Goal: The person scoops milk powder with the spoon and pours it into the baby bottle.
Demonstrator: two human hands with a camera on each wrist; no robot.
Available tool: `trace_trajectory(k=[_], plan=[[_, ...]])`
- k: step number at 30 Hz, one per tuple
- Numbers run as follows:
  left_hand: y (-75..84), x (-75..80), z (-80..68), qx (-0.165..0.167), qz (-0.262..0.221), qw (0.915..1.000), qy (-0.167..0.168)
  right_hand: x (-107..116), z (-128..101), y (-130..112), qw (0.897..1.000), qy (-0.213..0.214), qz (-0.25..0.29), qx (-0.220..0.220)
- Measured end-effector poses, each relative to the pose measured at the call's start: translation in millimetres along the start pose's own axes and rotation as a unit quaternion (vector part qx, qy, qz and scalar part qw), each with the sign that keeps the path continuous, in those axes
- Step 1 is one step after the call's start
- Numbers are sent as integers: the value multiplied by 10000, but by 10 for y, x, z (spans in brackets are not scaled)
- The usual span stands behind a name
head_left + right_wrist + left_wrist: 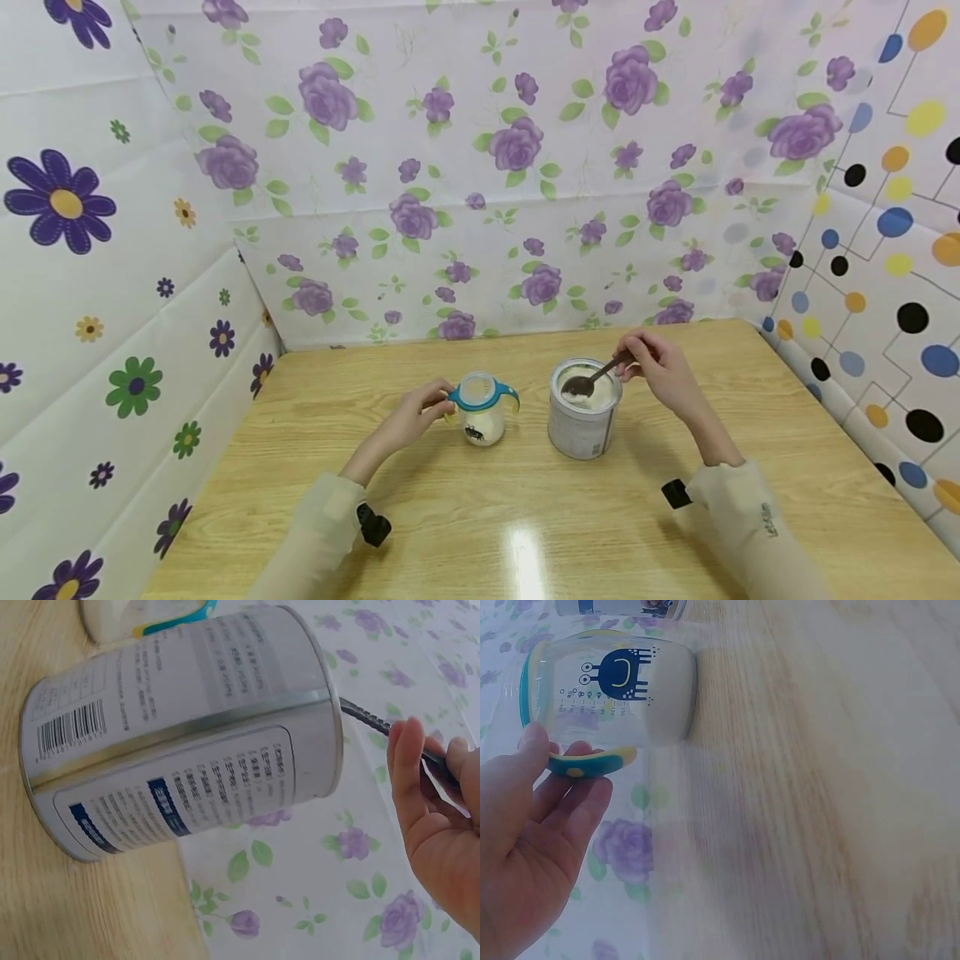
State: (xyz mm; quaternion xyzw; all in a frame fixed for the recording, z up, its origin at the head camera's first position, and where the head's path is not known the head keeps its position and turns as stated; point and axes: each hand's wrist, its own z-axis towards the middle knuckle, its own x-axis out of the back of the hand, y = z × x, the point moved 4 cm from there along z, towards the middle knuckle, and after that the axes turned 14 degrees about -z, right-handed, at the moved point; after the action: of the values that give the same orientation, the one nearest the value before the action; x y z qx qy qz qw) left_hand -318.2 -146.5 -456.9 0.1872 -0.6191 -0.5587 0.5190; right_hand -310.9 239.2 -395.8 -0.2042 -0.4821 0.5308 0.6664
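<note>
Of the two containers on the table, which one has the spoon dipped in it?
The metal tin on the right: the right hand holds the spoon in its powder. The small handled cup, gripped by the left hand, has none.

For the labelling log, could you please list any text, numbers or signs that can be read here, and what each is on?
Tin can: barcode and printed text panels, too small and blurred to read.
Handled cup: blue cartoon creature and a measuring scale, figures unreadable.
Right sleeve: small dark print, illegible.
Nothing can be quoted.

On the table (pixel 525 517) the cup (pixel 482 408) stands at nine o'clock of the tin (pixel 583 410), just beside it. A spoon (pixel 596 379) rests in the tin, its handle toward two o'clock. Walls rise behind the table and at both sides.
</note>
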Motion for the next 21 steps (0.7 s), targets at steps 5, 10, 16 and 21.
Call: trace_trajectory(k=[5,10,16,21], plan=[[2,-4,-8,89,-10,10000,13,91,-32,-25,9993,-24,107,358],[9,-15,-15,123,-99,9999,37,138,-49,-46,9984,-2,-8,568],[255,-26,-63,92,-56,9999,-74,111,-57,-102,9934,212,-564,973],[302,-30,-75,56,-13,10000,-61,30,-77,-141,9932,238,-790,825]])
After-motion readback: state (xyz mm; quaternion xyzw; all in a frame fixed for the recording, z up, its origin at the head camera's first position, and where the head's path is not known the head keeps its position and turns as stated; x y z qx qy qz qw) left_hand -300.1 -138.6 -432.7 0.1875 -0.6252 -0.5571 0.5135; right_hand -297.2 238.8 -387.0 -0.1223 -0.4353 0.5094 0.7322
